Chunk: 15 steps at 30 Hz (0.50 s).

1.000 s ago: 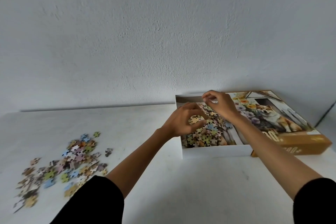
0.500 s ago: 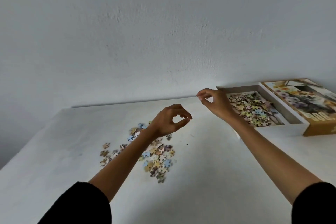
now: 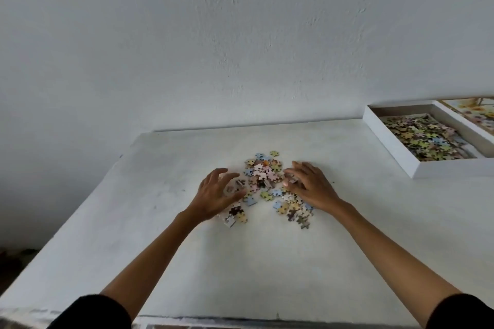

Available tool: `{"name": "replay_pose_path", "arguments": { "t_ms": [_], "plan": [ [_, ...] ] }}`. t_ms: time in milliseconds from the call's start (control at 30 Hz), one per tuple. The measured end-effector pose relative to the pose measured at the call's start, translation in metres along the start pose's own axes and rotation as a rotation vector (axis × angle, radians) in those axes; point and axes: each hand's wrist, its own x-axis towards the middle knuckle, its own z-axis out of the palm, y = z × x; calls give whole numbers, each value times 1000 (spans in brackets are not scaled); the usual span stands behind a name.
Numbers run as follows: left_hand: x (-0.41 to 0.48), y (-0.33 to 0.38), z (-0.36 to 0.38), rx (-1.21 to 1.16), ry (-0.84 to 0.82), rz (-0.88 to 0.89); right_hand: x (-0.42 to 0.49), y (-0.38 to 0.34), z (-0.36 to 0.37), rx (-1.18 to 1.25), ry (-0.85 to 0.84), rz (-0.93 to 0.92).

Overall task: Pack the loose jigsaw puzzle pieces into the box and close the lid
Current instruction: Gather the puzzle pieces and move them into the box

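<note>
Moved down onto the table since half a second ago, both hands, from hovering in mid-air to sitting right on the loose puzzle pieces. Camera swung left too, so the pile now sits dead centre and the box got shoved off to the right edge.

Left hand: palm down on the left side of the pile, fingers spread and curled a bit, covering some pieces, not really closed on anything. Right hand: palm down on the right side, fingers bent inward over the pieces, looks like one small piece pinched at the fingertips but too blurry to swear by it. Pile squeezed between the two hands, a few strays spilling toward the near side under each wrist.

Box tray white, open, already loaded with plenty of pieces, well apart from the pile. Lid off, lying just beside the tray on its far right, printed side up, mostly cut off by the frame.
</note>
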Motion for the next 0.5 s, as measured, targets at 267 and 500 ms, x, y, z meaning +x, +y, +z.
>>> {"name": "replay_pose_path", "arguments": {
  "t_ms": [267,500],
  "plan": [
    [7,12,16,-59,3,69,-10,-24,10,116,56,-13],
    [75,13,5,-247,-70,-21,47,-23,-11,100,-105,88]
  ]
}}
